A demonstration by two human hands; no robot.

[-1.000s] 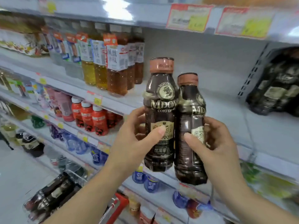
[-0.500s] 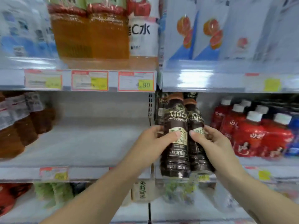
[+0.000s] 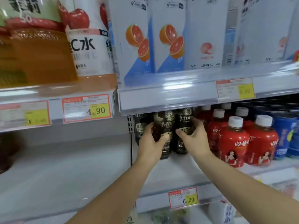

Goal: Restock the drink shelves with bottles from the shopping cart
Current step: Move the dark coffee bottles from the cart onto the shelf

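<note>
The left hand (image 3: 151, 143) is curled round a dark brown plastic coffee bottle with a pale label (image 3: 165, 126), with the thumb across the front and the fingers round the left side. The right hand (image 3: 194, 139) is curled round a second dark brown coffee bottle (image 3: 185, 125), gripping it from the right. Both arms reach up from the bottom of the view.

The two bottles are upright and side by side, very close together. They are low over the white middle shelf (image 3: 178, 173), at its left end. I cannot tell if their bottoms rest on it. Their caps are hidden behind the front strip of the upper shelf (image 3: 169, 94).

A third dark coffee bottle (image 3: 140, 126) stands just behind the left hand, beside the shelf's side post.

Just to the right of the right hand stand red plastic bottles with white caps (image 3: 233, 143) in rows. Past them are blue bottles (image 3: 284, 136), which look blurry.

A red and yellow price tag reading 6.00 (image 3: 183, 198) sits on the front edge of the middle shelf.

On the upper shelf stand white and blue drink cartons with grapefruit pictures (image 3: 137, 46). To their left is a big clear bottle of orange drink (image 3: 37, 59), and under it a price tag reading 4.90 (image 3: 87, 109).
</note>
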